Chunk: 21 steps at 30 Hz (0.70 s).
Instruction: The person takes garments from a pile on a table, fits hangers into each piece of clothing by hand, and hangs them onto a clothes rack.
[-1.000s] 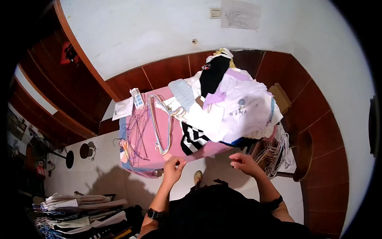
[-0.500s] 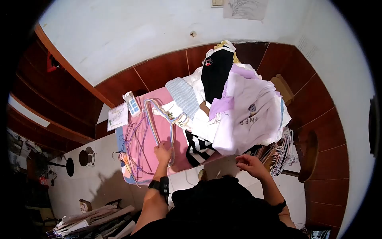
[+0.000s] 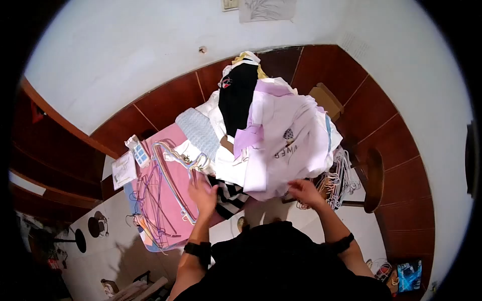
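My left hand (image 3: 203, 196) has its fingers apart, beside the bundle of coloured hangers (image 3: 173, 183) and near a black-and-white striped garment (image 3: 232, 200). It does not appear to hold anything. At the lower edge of a pale lavender shirt (image 3: 301, 123) with dark print is my right hand (image 3: 303, 192), fingers loosely bent; no grip on the cloth can be made out. The shirt lies on a heap with a black garment (image 3: 238, 98), a light blue knitted piece (image 3: 198, 130) and white clothes.
Thin purple hangers (image 3: 150, 210) lie on the pink cover (image 3: 173, 135). Beyond them are a paper packet (image 3: 124, 169) and a small blue-and-white box (image 3: 140, 155). White hangers (image 3: 341, 178) are piled at right, near a brown stool (image 3: 374, 180). A cardboard box (image 3: 326, 100) stands behind the heap.
The camera view has shifted. My left hand first reached onto the hangers, then moved right towards the striped garment. My right hand has come closer to the lavender shirt's lower edge.
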Motion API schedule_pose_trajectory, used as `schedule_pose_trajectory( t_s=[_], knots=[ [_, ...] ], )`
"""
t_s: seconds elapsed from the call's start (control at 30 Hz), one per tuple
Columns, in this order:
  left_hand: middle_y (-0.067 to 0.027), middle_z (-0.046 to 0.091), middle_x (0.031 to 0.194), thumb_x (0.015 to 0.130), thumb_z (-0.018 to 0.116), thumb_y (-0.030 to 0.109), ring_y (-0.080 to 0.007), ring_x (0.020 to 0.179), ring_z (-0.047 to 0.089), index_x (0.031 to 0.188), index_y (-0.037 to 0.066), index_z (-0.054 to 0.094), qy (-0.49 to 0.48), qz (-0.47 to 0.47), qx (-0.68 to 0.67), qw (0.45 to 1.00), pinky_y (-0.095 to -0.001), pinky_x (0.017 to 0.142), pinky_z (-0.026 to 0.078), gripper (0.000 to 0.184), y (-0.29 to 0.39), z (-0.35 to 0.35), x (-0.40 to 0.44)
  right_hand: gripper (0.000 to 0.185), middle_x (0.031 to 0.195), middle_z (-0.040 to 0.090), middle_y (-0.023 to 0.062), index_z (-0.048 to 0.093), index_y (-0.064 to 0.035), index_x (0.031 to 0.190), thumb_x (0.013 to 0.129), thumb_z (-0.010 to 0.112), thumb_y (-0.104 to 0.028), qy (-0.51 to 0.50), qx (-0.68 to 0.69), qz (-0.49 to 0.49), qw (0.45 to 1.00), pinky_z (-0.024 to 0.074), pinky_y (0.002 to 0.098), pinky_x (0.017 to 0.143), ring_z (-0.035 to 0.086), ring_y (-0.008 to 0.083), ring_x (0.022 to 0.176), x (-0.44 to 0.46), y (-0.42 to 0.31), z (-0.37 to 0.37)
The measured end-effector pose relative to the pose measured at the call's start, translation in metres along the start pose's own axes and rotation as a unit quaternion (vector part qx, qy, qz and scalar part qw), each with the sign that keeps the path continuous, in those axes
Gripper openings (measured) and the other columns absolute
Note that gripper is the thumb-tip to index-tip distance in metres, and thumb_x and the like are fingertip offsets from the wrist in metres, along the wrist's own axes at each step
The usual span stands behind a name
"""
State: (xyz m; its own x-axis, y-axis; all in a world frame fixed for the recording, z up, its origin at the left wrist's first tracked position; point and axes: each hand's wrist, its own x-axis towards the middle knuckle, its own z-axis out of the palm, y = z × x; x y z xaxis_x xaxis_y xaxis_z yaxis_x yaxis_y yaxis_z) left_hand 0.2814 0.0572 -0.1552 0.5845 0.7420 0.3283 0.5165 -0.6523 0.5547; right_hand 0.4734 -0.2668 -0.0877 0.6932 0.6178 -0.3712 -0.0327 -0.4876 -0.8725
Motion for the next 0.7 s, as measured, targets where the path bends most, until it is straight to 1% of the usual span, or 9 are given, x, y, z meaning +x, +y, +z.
schedule_pose_trajectory(
  t_s=[0.1,0.13,0.17,0.23,0.27,0.37,0.5,0.63,0.7],
  knots=[
    [-0.0272,0.049,0.126,0.066,0.081,0.025,-0.0461,0.116,0.047,0.12,0.004,0.055,-0.025,0.244,-0.104,0.964,-0.0527,0.096,0.039,0.064,0.093,-0.005,0.0,0.033,0.087,0.065,0.0061,0.059,0.0018,0.115,0.086,0.067,-0.012,0.169,-0.055,-0.036,0.983,0.0496,0.0266,0.068,0.06,0.0133,0.074,0.022,0.029,-0.032],
    [-0.026,0.052,0.124,0.064,0.082,0.023,-0.0443,0.115,0.049,0.12,0.004,0.056,-0.079,0.29,-0.153,0.941,-0.0511,0.096,0.04,0.065,0.126,-0.013,-0.003,0.038,0.095,0.065,0.0107,0.06,0.0008,0.114,0.079,0.071,-0.01,0.23,-0.134,-0.063,0.962,0.0507,0.0321,0.075,0.062,0.0217,0.081,0.031,0.039,-0.041],
    [-0.0247,0.051,0.127,0.061,0.083,0.025,-0.0421,0.118,0.049,0.122,0.004,0.055,-0.12,0.36,-0.169,0.909,-0.0495,0.098,0.04,0.071,0.137,0.001,-0.006,0.038,0.095,0.065,0.0107,0.06,0.0008,0.114,0.079,0.071,-0.01,0.234,-0.135,-0.064,0.961,0.0507,0.0321,0.075,0.062,0.0217,0.081,0.031,0.035,-0.047],
    [-0.0236,0.045,0.135,0.053,0.084,0.023,-0.0407,0.125,0.045,0.127,0.01,0.054,-0.171,0.437,-0.154,0.87,-0.05,0.102,0.038,0.081,0.154,0.017,-0.022,0.051,0.114,0.059,0.0172,0.058,-0.0009,0.117,0.069,0.073,-0.007,0.326,-0.31,-0.168,0.877,0.0474,0.038,0.088,0.059,0.032,0.099,0.031,0.028,-0.058],
    [-0.024,0.044,0.136,0.054,0.084,0.025,-0.0429,0.125,0.044,0.131,0.014,0.051,-0.179,0.454,-0.123,0.864,-0.0517,0.102,0.038,0.084,0.16,0.024,-0.025,0.065,0.131,0.048,0.0188,0.055,-0.0053,0.125,0.063,0.074,-0.006,0.311,-0.334,-0.167,0.874,0.0408,0.0421,0.098,0.048,0.0351,0.118,0.033,0.024,-0.064],
    [-0.0236,0.042,0.138,0.059,0.083,0.028,-0.0449,0.126,0.042,0.134,0.019,0.049,-0.161,0.47,-0.035,0.867,-0.0535,0.103,0.037,0.083,0.165,0.051,-0.029,0.07,0.138,0.045,0.0183,0.055,-0.0099,0.127,0.061,0.077,-0.011,0.301,-0.447,-0.19,0.821,0.0395,0.0436,0.098,0.045,0.0353,0.124,0.038,0.024,-0.073],
    [-0.0216,0.041,0.141,0.067,0.078,0.03,-0.044,0.129,0.039,0.132,0.021,0.053,-0.123,0.473,0.081,0.869,-0.0542,0.106,0.033,0.071,0.162,0.068,-0.031,0.061,0.135,0.051,0.0103,0.055,-0.0154,0.13,0.071,0.066,-0.006,0.308,-0.523,-0.186,0.773,0.038,0.0424,0.098,0.047,0.0281,0.123,0.051,0.04,-0.079],
    [-0.0217,0.041,0.142,0.069,0.076,0.03,-0.0427,0.131,0.039,0.13,0.022,0.056,-0.193,0.418,0.036,0.887,-0.0536,0.107,0.031,0.065,0.174,0.056,-0.031,0.057,0.132,0.054,0.0071,0.057,-0.0188,0.128,0.074,0.058,0.0,0.313,-0.479,-0.202,0.795,0.0415,0.0426,0.095,0.049,0.0267,0.121,0.053,0.046,-0.087],
    [-0.0196,0.044,0.14,0.074,0.069,0.016,-0.0415,0.129,0.041,0.129,0.021,0.057,-0.219,0.366,-0.025,0.904,-0.0531,0.108,0.031,0.057,0.182,0.047,-0.032,0.056,0.132,0.054,0.007,0.06,-0.0198,0.125,0.073,0.059,0.0,0.277,-0.448,-0.188,0.829,0.0458,0.0424,0.092,0.05,0.0279,0.118,0.057,0.049,-0.095]
  ],
)
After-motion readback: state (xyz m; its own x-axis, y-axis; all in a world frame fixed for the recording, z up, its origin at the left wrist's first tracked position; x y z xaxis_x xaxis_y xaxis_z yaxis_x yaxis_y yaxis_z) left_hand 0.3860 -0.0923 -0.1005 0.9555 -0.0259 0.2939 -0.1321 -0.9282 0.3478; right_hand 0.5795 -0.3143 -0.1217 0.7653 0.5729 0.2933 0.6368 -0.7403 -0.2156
